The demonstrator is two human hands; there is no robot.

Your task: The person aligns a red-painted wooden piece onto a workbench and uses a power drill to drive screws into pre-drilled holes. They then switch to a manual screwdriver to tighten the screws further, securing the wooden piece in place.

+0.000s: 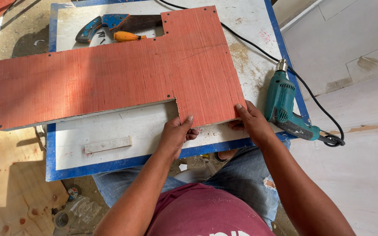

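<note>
A large red-orange plywood panel (110,74), cut in an irregular stepped shape, lies flat across a white board with a blue border (123,164). My left hand (176,133) grips the near edge of the panel's lower tab, thumb on top. My right hand (250,122) holds the same tab at its right corner, fingers partly under the edge. Small dark screw holes dot the panel's edges.
A teal corded electric drill (285,107) lies on the board just right of my right hand, its black cable (316,100) trailing off. A handsaw with a blue handle (103,24) and an orange-handled tool (125,36) rest at the far side. A small wood strip (108,144) lies near the front.
</note>
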